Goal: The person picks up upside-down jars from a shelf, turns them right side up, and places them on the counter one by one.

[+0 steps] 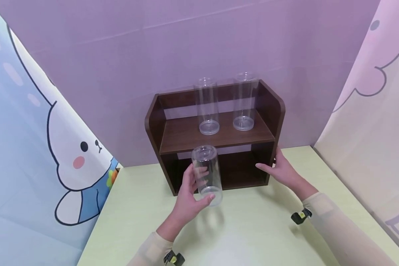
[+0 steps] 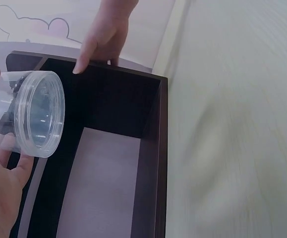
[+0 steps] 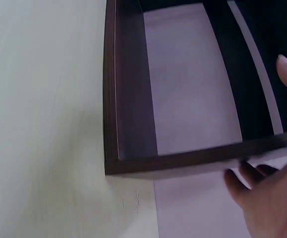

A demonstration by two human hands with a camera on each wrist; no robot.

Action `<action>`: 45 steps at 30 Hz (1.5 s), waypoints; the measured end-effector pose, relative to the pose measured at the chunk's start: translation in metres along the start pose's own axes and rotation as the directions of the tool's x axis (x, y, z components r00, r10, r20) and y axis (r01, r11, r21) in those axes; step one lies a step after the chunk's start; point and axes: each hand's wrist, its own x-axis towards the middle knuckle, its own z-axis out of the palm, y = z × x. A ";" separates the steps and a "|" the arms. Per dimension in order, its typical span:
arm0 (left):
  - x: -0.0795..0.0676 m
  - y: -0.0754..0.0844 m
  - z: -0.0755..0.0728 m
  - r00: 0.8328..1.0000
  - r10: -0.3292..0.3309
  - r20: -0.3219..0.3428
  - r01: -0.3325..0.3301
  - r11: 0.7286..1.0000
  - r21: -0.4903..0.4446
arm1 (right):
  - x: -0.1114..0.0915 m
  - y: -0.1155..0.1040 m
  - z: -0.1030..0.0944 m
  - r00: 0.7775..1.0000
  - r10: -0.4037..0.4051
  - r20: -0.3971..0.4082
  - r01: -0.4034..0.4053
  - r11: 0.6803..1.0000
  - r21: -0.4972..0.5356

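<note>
My left hand (image 1: 190, 201) holds a clear cylindrical plastic jar (image 1: 212, 162), thumb on its near side low down and fingers behind, visible through the wall. The jar is in front of the lower compartment of a dark brown two-tier shelf (image 1: 216, 139). In the left wrist view, one ringed round end of the jar (image 2: 40, 114) faces the camera. My right hand (image 1: 284, 170) grips the shelf's right side panel; its thumb reaches across the front edge, while the other fingers lie outside, as the right wrist view shows.
Two similar tall clear jars, a left one (image 1: 207, 105) and a right one (image 1: 244, 103), stand upright on the upper tier. The shelf stands on a pale green table (image 1: 252, 229) against a purple backdrop (image 1: 119, 74). Cartoon-printed panels flank both sides.
</note>
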 end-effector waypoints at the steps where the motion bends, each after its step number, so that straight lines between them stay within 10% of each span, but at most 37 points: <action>1: 0.000 0.000 0.000 1.000 0.000 0.002 0.000 1.000 0.001 | -0.002 -0.001 -0.001 1.000 -0.015 -0.025 0.015 1.000 0.004; 14: -0.001 -0.002 0.002 0.999 -0.030 0.019 0.030 1.000 0.004 | -0.041 -0.039 -0.002 0.886 -0.290 -0.362 0.339 0.938 0.078; 23: -0.003 -0.003 0.006 0.995 -0.081 0.066 0.081 0.997 -0.008 | -0.037 -0.070 0.018 0.873 -0.456 -0.177 0.484 0.856 0.181; 45: -0.011 -0.008 0.016 0.983 -0.061 0.172 0.060 0.998 0.010 | -0.023 -0.134 0.053 0.862 -0.475 0.178 0.414 0.862 0.292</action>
